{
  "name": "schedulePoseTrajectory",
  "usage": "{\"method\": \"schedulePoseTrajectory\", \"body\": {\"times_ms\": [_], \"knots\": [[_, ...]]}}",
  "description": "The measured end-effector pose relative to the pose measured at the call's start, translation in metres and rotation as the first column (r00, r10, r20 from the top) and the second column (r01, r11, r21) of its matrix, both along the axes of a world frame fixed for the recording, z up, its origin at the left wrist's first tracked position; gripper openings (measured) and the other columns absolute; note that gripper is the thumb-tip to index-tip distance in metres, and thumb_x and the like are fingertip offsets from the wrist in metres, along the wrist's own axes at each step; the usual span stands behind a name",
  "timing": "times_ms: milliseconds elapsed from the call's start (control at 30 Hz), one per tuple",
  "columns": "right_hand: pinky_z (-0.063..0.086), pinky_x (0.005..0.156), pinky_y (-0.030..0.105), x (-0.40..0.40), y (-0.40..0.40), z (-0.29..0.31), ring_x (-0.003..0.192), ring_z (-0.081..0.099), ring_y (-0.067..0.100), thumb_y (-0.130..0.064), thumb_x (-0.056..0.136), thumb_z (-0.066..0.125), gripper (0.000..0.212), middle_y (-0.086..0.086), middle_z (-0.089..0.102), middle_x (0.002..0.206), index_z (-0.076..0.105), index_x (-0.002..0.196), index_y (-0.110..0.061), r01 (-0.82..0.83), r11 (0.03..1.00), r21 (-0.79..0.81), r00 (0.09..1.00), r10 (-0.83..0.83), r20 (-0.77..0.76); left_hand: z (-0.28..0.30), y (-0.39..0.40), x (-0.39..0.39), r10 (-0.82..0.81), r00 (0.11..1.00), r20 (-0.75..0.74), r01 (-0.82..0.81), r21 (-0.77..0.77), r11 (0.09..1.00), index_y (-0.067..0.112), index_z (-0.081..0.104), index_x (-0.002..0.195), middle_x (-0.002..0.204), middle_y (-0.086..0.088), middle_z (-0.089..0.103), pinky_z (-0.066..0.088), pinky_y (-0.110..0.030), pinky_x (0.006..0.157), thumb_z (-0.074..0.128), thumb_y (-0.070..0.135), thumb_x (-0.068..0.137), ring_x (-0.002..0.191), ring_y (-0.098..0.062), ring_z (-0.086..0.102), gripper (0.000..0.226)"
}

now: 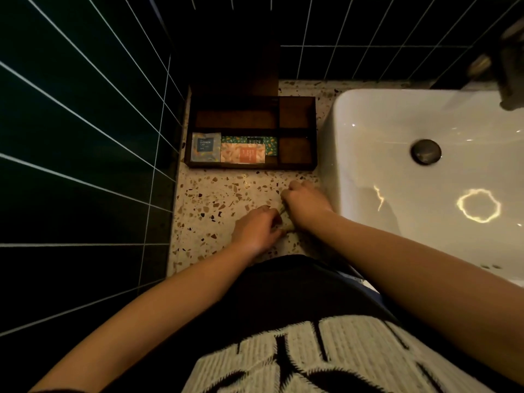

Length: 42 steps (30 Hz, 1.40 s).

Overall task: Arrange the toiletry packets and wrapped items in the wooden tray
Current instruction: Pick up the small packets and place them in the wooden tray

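Dark top with white lettering fills the near edge; beyond it left hand and right hand meet on the terrazzo counter, fingers curled onto a small pale item, mostly hidden. Farther back, wooden tray beside the white sink: front-left compartment holds blue-label packet, orange-label packet overlapping a green patterned packet; other compartments look empty

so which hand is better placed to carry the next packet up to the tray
Probably the right hand: it lies nearer the wooden tray. The left hand sits further back. Both are closed around something small between them, mostly hidden.
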State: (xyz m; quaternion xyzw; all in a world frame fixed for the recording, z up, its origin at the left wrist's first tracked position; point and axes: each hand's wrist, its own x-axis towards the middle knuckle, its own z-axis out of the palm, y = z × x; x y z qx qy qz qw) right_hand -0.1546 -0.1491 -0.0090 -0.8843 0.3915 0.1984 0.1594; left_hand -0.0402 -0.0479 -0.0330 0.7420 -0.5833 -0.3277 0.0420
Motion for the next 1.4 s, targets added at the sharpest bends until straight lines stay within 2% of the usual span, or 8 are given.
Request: {"method": "schedulePoseTrajectory", "body": {"times_ms": [367,633,800,867,967,1133,1333,1400], "knots": [[0.053,0.082,0.042,0.000,0.003,0.005,0.104,0.061,0.032,-0.006,0.091,0.057,0.027,0.013,0.060,0.117,0.059,0.118,-0.011,0.021,0.999,0.031,0.998,-0.019,-0.066,0.000,0.006,0.003,0.008,0.999,0.036,-0.009,0.001,1.000,0.023,0.064,0.103,0.105,0.003,0.059,0.053,-0.040,0.082,0.067,0.034,0.088,0.095,-0.018,0.058,0.019],[0.057,0.078,0.039,0.005,-0.006,0.010,0.092,0.063,0.026,-0.012,0.094,0.059,0.026,0.009,0.063,0.109,0.053,0.119,-0.014,0.293,0.930,0.222,0.938,-0.325,0.122,0.007,0.012,0.018,0.137,0.986,-0.089,-0.137,0.015,0.991,0.023,0.063,0.105,0.101,0.005,0.066,0.055,-0.037,0.083,0.067,0.025,0.092,0.092,-0.016,0.063,0.013],[0.048,0.069,0.026,0.005,-0.020,0.029,0.084,0.059,0.020,-0.021,0.098,0.058,0.018,0.004,0.060,0.098,0.058,0.114,-0.014,0.429,0.852,0.302,0.784,-0.517,0.344,0.017,0.003,0.034,0.480,0.762,-0.436,-0.510,0.054,0.858,0.021,0.067,0.097,0.093,0.002,0.068,0.056,-0.027,0.075,0.073,0.020,0.090,0.086,-0.014,0.066,0.009],[0.041,0.059,0.018,0.007,-0.028,0.035,0.074,0.057,0.012,-0.025,0.099,0.057,0.015,0.000,0.059,0.093,0.059,0.110,-0.015,0.448,0.832,0.327,0.733,-0.551,0.398,0.026,-0.004,0.037,0.525,0.677,-0.516,-0.577,0.071,0.814,0.018,0.070,0.098,0.093,0.000,0.068,0.051,-0.016,0.069,0.074,0.018,0.089,0.085,-0.012,0.064,0.009],[0.034,0.053,0.013,0.011,-0.044,0.044,0.068,0.050,0.003,-0.022,0.097,0.060,0.017,-0.001,0.057,0.095,0.058,0.113,-0.016,0.469,0.805,0.364,0.687,-0.591,0.422,0.036,-0.020,0.043,0.551,0.601,-0.579,-0.626,0.087,0.775,0.017,0.071,0.101,0.097,0.001,0.069,0.048,-0.018,0.072,0.073,0.018,0.090,0.089,-0.011,0.065,0.011],[0.051,0.071,0.029,0.025,-0.070,0.055,0.086,0.061,0.018,-0.019,0.093,0.063,0.026,-0.002,0.061,0.092,0.056,0.119,-0.018,0.471,0.780,0.413,0.636,-0.624,0.454,0.047,-0.060,0.056,0.600,0.504,-0.621,-0.724,0.074,0.686,0.022,0.069,0.097,0.097,0.006,0.067,0.045,-0.012,0.067,0.070,0.017,0.092,0.089,-0.007,0.062,0.007],[0.046,0.054,0.022,0.046,-0.097,0.055,0.069,0.059,0.012,-0.026,0.097,0.057,0.007,-0.003,0.061,0.085,0.059,0.103,-0.023,0.485,0.743,0.461,0.574,-0.668,0.474,0.048,-0.112,0.075,0.623,0.497,-0.604,-0.757,0.049,0.652,0.014,0.070,0.114,0.094,0.010,0.064,0.052,-0.013,0.062,0.061,0.015,0.099,0.089,-0.006,0.063,0.018],[0.042,0.051,0.020,0.053,-0.105,0.051,0.066,0.058,0.011,-0.026,0.097,0.057,0.004,-0.001,0.063,0.087,0.060,0.099,-0.025,0.485,0.751,0.447,0.582,-0.659,0.476,0.043,-0.127,0.079,0.635,0.481,-0.604,-0.761,0.071,0.645,0.017,0.070,0.111,0.097,0.005,0.067,0.060,-0.024,0.072,0.062,0.015,0.099,0.094,-0.015,0.068,0.016]]}}
